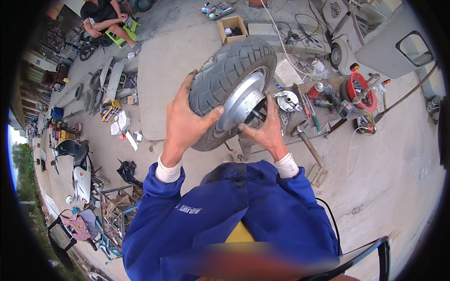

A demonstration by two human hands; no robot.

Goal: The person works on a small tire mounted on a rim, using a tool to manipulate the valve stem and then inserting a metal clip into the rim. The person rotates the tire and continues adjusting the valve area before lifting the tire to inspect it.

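Note:
Tilted up in front of me is a scooter wheel [224,70] with a chunky black tyre and a silver metal hub [240,100]. My left hand [185,119] grips it at the left, fingers along the tread and the thumb reaching toward the hub. My right hand [266,133] is closed at the hub's right side, its thumb and fingers around the end by the axle [256,115]. Just right of the wheel lies a round silver brake plate [287,100] on a low bench [307,89].
Screwdrivers [307,108], a red spray can [316,90], a power tool [332,99] and a red basin [364,86] crowd the bench. A hammer [307,140] leans at its near edge. Beyond stands a cardboard box [233,29]. Another person [105,21] sits at the far left, near parked scooters [80,171].

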